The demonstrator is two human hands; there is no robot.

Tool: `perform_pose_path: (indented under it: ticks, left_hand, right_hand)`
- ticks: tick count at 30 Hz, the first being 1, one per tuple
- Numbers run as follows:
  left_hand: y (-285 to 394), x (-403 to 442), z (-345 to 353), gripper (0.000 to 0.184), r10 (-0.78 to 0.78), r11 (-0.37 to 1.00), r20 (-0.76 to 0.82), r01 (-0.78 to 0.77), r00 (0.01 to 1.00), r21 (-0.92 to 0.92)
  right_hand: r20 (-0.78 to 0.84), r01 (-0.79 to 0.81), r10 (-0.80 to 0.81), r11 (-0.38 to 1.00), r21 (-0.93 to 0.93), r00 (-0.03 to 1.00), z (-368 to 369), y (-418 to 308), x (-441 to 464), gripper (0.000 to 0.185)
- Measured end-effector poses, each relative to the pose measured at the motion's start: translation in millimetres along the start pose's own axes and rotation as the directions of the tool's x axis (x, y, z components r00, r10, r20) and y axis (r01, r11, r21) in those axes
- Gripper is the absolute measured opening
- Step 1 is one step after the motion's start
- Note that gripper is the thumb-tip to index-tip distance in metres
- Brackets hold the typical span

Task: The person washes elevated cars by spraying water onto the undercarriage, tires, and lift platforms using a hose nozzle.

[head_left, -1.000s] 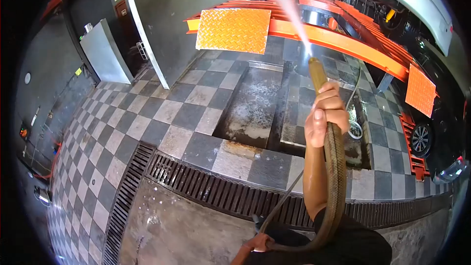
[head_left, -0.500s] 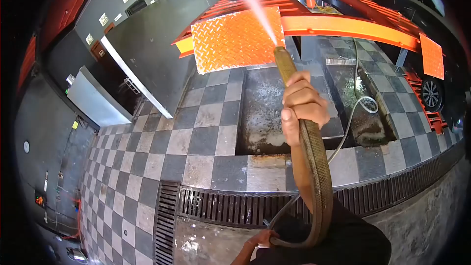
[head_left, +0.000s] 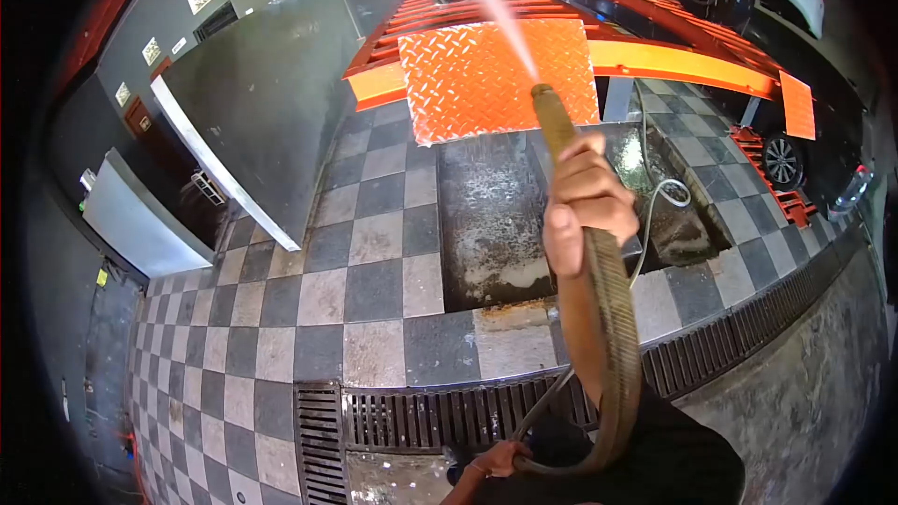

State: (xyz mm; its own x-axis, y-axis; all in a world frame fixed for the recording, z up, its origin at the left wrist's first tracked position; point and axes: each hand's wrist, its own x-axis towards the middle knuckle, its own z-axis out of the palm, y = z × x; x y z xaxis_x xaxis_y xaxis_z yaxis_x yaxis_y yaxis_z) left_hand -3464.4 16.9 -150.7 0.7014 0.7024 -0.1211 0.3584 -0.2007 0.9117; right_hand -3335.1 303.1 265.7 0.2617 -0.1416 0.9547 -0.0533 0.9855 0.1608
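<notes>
My right hand point(head_left: 591, 201) is closed round a thick, woven-textured hose point(head_left: 617, 337) in the middle of the view. The hose's nozzle end points up and away, and a whitish spray point(head_left: 496, 0) shoots out of it. Low at the bottom, my left hand point(head_left: 505, 458) is wrapped around the same hose where it bends near my legs. Beyond the nozzle, an orange diamond-plate ramp flap point(head_left: 496, 75) hangs from the front of an orange vehicle lift point(head_left: 683, 70). The spray crosses in front of the flap, towards the lift's upper part.
A recessed wet pit point(head_left: 496, 224) lies in the checkered floor point(head_left: 318, 309) ahead. A thinner pale hose point(head_left: 672, 189) curls beside it. A drain grate point(head_left: 421, 421) crosses in front of me. Left stands a grey partition point(head_left: 253, 112); a dark car wheel point(head_left: 784, 161) and plastic bottle point(head_left: 851, 192) are right.
The view has shifted, so the flap sits further right and the wheel further left. The bottle at the right now shows clearly. Both hands keep their hold and the spray continues.
</notes>
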Motion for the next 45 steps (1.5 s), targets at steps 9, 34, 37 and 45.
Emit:
perform_pose_path:
  ticks: [9,34,37,45]
  left_hand:
    - [-2.0,-196.8,-116.9,0.038,-0.072,0.997,0.176,0.065,0.982,0.048]
    - [50.0,-164.5,2.4,0.036,-0.191,0.967,0.655,0.026,0.731,0.253]
    - [97.2,-147.0,9.7,0.033,-0.193,0.98,0.696,0.095,0.692,0.177]
    - [77.3,-146.3,43.0,0.03,-0.21,0.976,0.767,0.088,0.606,0.198]
  right_hand:
    - [-0.052,0.039,-0.046,0.991,-0.131,0.998,117.3,-41.7,-36.7,0.013]
    - [-0.375,-0.137,0.104,0.988,-0.064,0.921,24.8,-230.0,-11.5,0.027]
    - [-0.411,-0.102,0.098,0.995,0.013,0.907,5.7,-246.0,-3.2,0.023]
    - [-0.426,-0.284,0.205,0.95,-0.131,0.881,-51.4,-271.3,-3.2,0.014]
